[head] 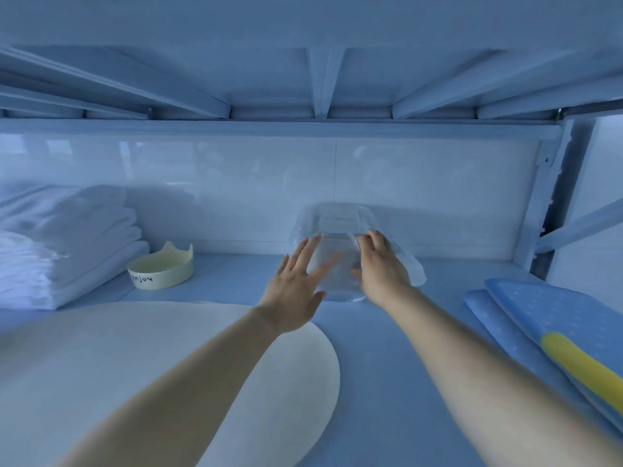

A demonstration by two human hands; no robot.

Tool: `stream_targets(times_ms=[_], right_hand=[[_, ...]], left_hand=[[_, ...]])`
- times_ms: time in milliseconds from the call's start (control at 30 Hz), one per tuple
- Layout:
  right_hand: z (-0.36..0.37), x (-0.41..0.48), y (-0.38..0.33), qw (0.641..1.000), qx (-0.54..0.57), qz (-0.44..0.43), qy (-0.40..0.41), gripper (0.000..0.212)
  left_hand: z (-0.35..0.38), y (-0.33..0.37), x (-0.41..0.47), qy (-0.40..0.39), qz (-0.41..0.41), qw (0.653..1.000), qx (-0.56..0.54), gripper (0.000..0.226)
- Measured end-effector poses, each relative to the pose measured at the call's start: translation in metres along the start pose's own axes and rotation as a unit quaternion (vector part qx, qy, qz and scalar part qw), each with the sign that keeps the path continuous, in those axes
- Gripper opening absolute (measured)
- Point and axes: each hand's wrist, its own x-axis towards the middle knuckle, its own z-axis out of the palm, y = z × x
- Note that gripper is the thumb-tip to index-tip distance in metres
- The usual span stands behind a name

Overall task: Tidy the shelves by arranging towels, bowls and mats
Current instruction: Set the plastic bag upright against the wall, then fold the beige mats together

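A stack of clear plastic bowls in a transparent wrap (337, 227) lies at the back middle of the shelf (387, 348), against the rear wall. My right hand (381, 264) grips the right side of the stack, fingers curled over its edge. With its fingers straight and spread, my left hand (296, 288) touches the stack's left side. A pile of folded white towels (64, 244) sits at the left. Beside it stands a cream bowl (161, 267) with small ears and lettering. A pale round mat (168, 358) lies at the front left, under my left forearm.
Blue dotted mats with a yellow stripe (556, 332) lie stacked at the right front. The shelf above hangs low overhead on metal ribs. A metal upright (546, 197) and diagonal brace close the right side.
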Motion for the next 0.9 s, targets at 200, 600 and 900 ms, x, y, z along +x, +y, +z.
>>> stream_targets(times_ms=[200, 600, 900], right_hand=[[-0.012, -0.034, -0.055, 0.993, 0.035, -0.106, 0.025, 0.072], [0.018, -0.131, -0.056, 0.971, 0.178, -0.077, -0.139, 0.04], [0.012, -0.143, -0.06, 0.975, 0.189, -0.006, -0.113, 0.038]], left_hand=[[-0.045, -0.001, -0.035, -0.064, -0.117, 0.991, -0.013, 0.058], [-0.026, 0.026, -0.139, -0.192, -0.236, 0.953, -0.001, 0.051], [-0.039, 0.021, -0.155, -0.18, -0.178, 0.966, -0.046, 0.049]])
